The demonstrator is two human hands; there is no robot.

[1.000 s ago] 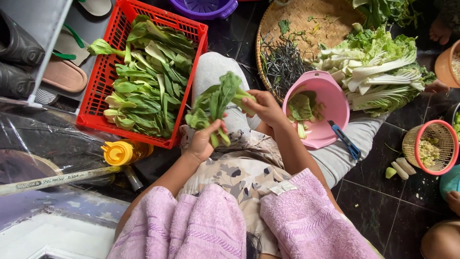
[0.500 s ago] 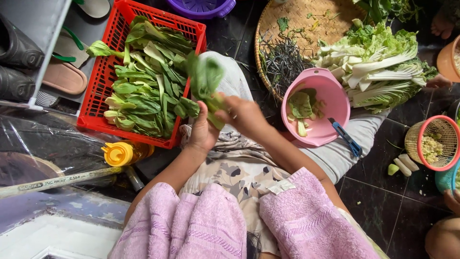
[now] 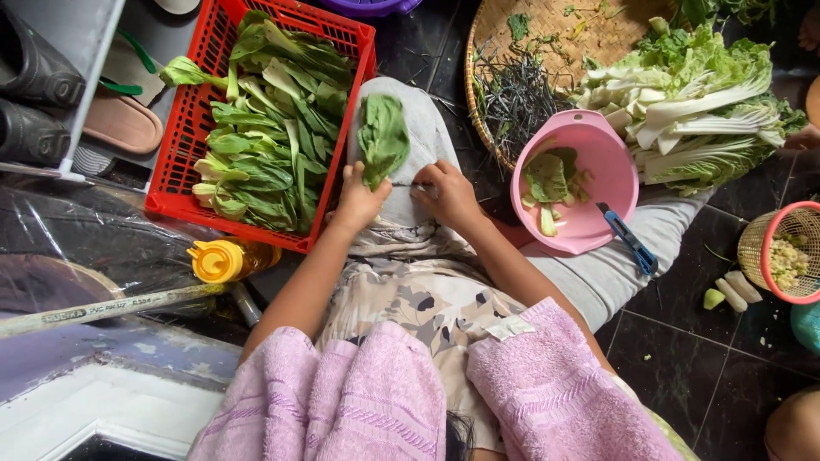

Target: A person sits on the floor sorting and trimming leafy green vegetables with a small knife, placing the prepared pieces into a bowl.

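My left hand (image 3: 359,201) grips the stem end of a green leafy vegetable (image 3: 382,137), whose leaf points away from me and lies over my grey-clad knee (image 3: 427,128). My right hand (image 3: 448,192) is closed at the same stem end, a little to the right, and what its fingers cover is hidden. A red plastic crate (image 3: 171,192) full of similar greens stands just left of my left hand. To the right of my right hand a pink bowl (image 3: 602,158) holds several cut leaf pieces.
A blue-handled peeler (image 3: 630,243) lies by the bowl. A round woven tray (image 3: 547,34) carries pale cabbage (image 3: 692,102) and dark stalks. A small pink-rimmed basket (image 3: 790,252), a yellow-capped bottle (image 3: 224,259) and sandals (image 3: 120,119) sit around me on the dark tiles.
Both hands have come down from a raised position to rest on my knee. The leafy green, held up and bunched before, now lies flat and points away from me.
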